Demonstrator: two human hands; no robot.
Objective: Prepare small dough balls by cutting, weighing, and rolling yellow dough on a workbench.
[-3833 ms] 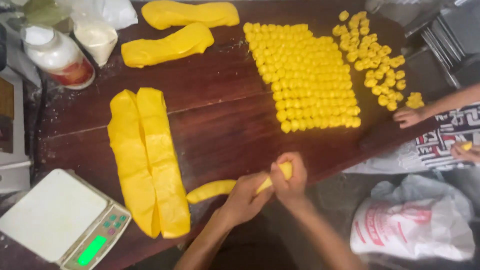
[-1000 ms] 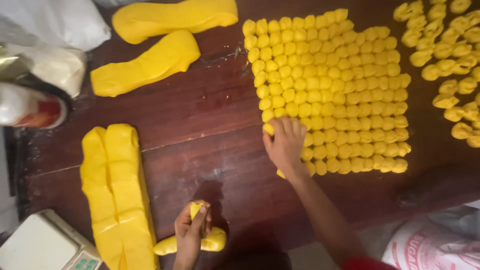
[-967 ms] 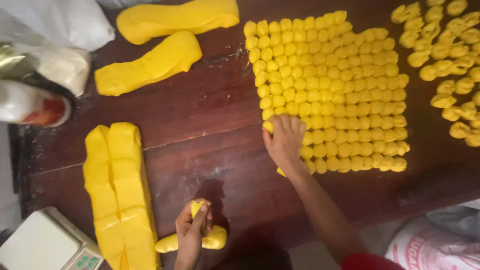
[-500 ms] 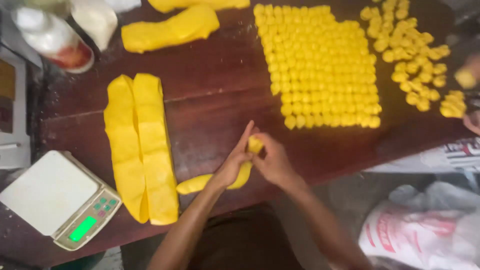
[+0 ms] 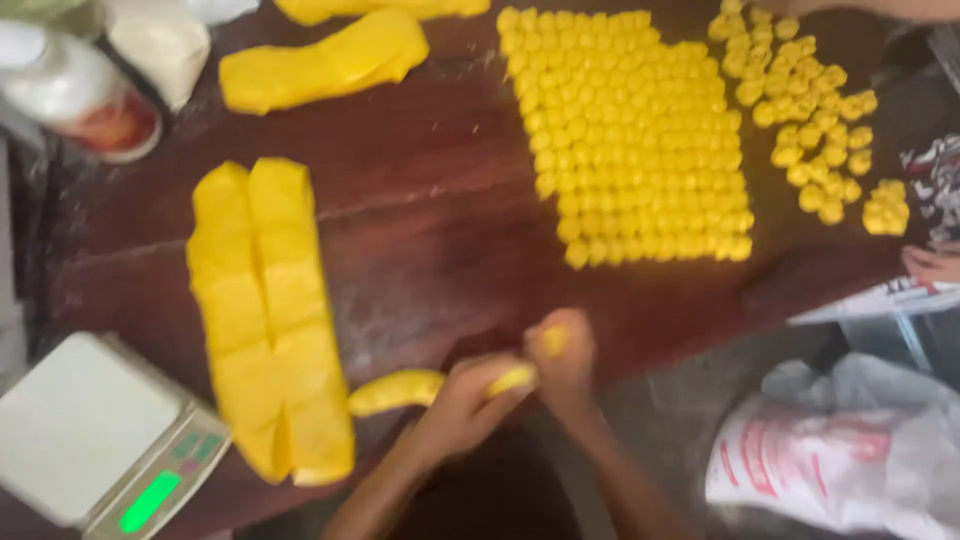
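Now dough roll (image 5: 400, 390) steadied by left hand (image 5: 462, 400), end piece (image 5: 552, 340) pinched off by right hand (image 5: 562, 355), near surface (image 5: 430, 230) edge.

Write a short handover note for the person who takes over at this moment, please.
Left hand: holds the yellow dough roll at the table edge.
Right hand: pinches a small piece off the roll's end.
Done: a grid of dough balls at upper right, looser pieces beside it.
Left: two long dough strips at left, more dough lumps at top.
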